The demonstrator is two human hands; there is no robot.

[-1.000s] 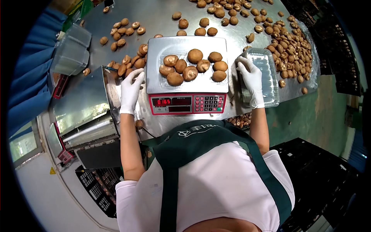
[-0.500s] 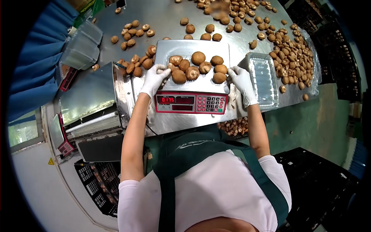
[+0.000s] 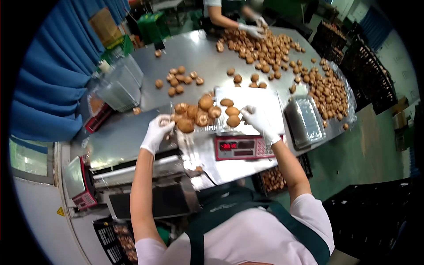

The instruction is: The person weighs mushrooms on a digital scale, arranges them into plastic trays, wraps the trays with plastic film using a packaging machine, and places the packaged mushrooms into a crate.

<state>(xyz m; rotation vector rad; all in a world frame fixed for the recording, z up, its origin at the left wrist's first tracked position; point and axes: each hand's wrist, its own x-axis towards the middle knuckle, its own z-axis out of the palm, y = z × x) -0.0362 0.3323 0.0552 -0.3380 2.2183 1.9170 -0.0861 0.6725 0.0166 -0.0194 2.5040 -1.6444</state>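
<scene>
Tray [image 3: 221, 120] of clear plastic holds at least 9 mushrooms [image 3: 205, 102], raised over and partly past the left side of 1 red-framed scale [image 3: 265, 99]. We find the left hand [image 3: 157, 132] pinching its left end and the right hand [image 3: 258, 121] pinching its right end. We judge loading well advanced and the tray's weight off the scale; no cover shows, and many loose mushrooms lie outside it. On the metal table [image 3: 194, 53] we note a large heap [image 3: 329, 95] and, right of the scale, stacked containers [image 3: 305, 121]. Beyond, 1 co-worker's gloved hand [image 3: 251, 31] reaches mushrooms. We record blue curtains [image 3: 48, 66] left, black crates [image 3: 371, 216] right.
</scene>
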